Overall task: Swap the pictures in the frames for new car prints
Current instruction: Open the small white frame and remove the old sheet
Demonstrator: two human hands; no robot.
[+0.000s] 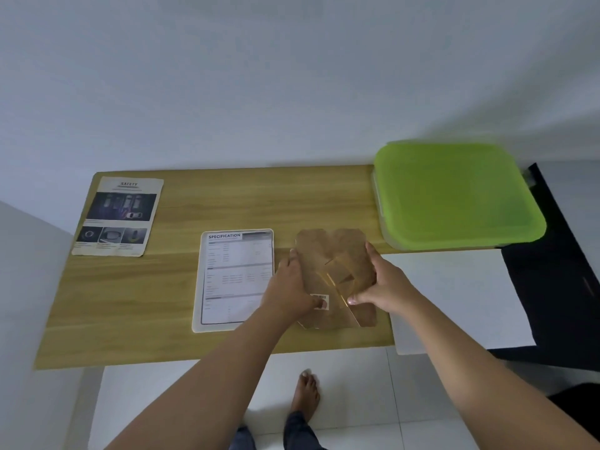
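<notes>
Just beside the SPECIFICATION sheet (235,280), hands (287,287) (386,284) hold a frame back (331,254).

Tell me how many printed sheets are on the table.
2: the SAFETY sheet at the far left corner, and the SPECIFICATION sheet in the middle, left of the brown backing board. More could hide under it.

A plain white wall (292,76) spans 10 to 2 o'clock in soft, even light. The wood-grain table (130,303) sits at centre, with glossy white floor tiles (357,401) at 6 o'clock and dark furniture (558,287) at 3 o'clock.
</notes>
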